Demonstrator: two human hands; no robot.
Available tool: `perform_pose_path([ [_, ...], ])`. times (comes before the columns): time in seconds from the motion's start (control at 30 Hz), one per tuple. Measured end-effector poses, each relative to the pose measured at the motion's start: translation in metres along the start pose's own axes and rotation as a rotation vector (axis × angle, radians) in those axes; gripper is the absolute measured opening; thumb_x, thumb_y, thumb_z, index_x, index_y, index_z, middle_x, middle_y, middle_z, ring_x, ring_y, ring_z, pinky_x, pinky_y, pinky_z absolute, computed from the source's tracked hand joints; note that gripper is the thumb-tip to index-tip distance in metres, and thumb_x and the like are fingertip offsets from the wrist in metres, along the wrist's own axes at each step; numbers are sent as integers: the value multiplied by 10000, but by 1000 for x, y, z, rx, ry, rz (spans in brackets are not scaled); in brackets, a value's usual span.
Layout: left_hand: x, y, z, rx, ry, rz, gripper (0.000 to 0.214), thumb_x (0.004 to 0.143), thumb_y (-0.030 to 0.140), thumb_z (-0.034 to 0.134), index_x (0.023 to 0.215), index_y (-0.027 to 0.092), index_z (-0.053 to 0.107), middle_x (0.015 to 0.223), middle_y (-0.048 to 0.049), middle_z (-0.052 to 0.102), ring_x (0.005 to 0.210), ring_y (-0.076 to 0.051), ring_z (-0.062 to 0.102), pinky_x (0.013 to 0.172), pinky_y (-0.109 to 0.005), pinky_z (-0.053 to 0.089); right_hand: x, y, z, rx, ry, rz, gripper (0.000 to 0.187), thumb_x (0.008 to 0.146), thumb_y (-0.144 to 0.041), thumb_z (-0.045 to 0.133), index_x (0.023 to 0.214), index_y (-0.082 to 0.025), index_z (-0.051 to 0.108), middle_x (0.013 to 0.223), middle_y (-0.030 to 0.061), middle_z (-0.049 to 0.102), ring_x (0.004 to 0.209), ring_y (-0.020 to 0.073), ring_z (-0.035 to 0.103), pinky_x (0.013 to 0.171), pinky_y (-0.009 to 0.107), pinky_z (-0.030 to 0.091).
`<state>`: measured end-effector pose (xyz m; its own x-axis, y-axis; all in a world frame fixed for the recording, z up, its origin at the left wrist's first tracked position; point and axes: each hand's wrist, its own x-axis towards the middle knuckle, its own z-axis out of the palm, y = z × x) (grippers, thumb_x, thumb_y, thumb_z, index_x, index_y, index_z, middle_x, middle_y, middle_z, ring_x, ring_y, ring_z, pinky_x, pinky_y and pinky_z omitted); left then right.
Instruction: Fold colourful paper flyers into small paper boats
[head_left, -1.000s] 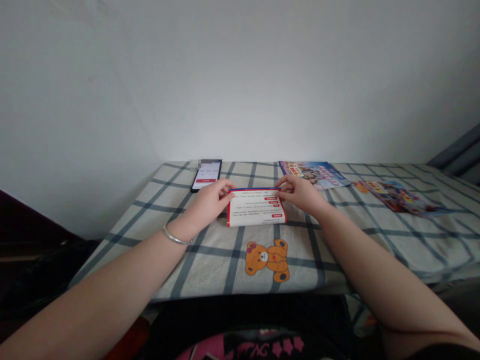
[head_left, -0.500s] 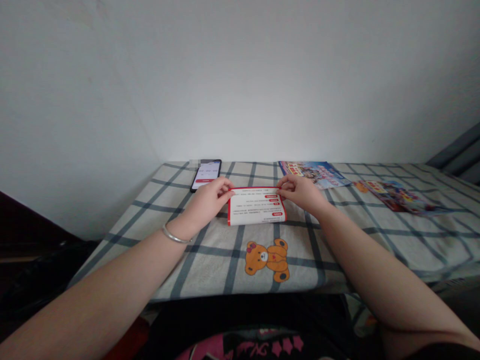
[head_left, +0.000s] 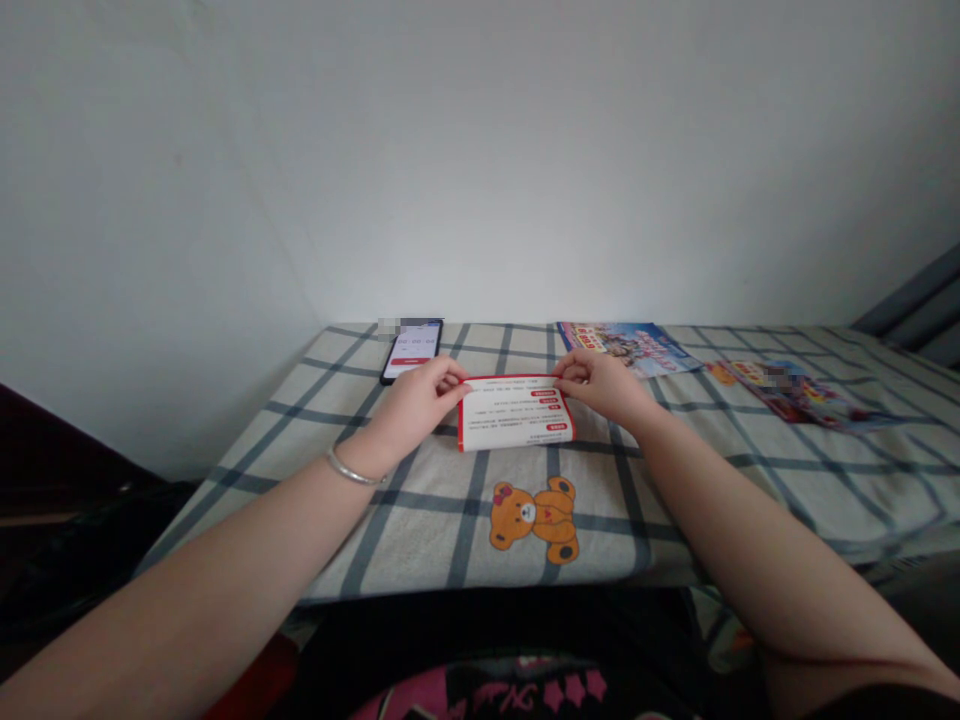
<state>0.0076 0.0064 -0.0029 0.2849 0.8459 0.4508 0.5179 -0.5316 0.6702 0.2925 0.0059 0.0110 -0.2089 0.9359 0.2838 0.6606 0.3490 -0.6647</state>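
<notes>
A folded white leaflet with red edges and red labels lies on the checked cloth in front of me. My left hand, a silver bangle on its wrist, pinches the leaflet's far left corner. My right hand pinches the far right corner. Both hands hold the far edge down against the cloth, fingers pressed together.
A phone with a lit screen lies at the back left by the white wall. Two colourful flyers lie to the right: one near the wall, another further right. An orange bear print marks the cloth near its front edge.
The blue strip along the leaflet's far edge has gone from sight and the edges now line up. Both hands have stayed at the far corners.
</notes>
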Motion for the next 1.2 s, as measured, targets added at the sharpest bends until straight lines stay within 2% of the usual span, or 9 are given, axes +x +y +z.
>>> perform_pose_path([
  [0.27,0,5,0,-6,-3,-27,50,836,185,633,874,194,602,807,9,687,755,-143,664,737,-287,549,0,0,1,7,6,0,115,795,-263,654,890,-204,629,667,-25,676,630,134,628,612,255,446],
  [0.57,0,4,0,-1,-10,-23,19,861,207,602,876,197,596,842,-5,707,782,-161,674,732,-304,546,-2,-5,2,69,19,65,57,790,-211,651,842,-198,632,745,17,734,699,162,689,642,269,506],
  [0.67,1,6,-1,113,-19,11,9,871,202,610,877,196,607,853,-9,707,785,-170,664,738,-311,523,-2,-6,1,4,30,78,56,793,-215,662,844,-198,645,738,18,735,692,163,686,645,271,504],
  [0.87,5,8,1,578,62,128,60,859,281,683,865,222,694,834,-38,680,905,-252,603,898,-436,412,1,-5,3,-135,14,61,66,799,-223,660,860,-200,670,725,7,717,664,149,653,641,265,477],
  [1.03,6,4,5,651,57,166,84,881,296,649,894,233,703,844,-46,661,943,-247,575,913,-416,364,4,0,9,-182,-9,25,73,800,-201,639,868,-197,667,727,8,698,639,132,611,591,243,444],
  [1.2,6,2,7,655,41,176,76,876,272,641,904,241,705,835,-41,678,993,-263,563,960,-447,327,6,0,11,-182,-32,32,87,791,-157,624,853,-190,675,752,14,696,672,135,615,618,245,458],
])
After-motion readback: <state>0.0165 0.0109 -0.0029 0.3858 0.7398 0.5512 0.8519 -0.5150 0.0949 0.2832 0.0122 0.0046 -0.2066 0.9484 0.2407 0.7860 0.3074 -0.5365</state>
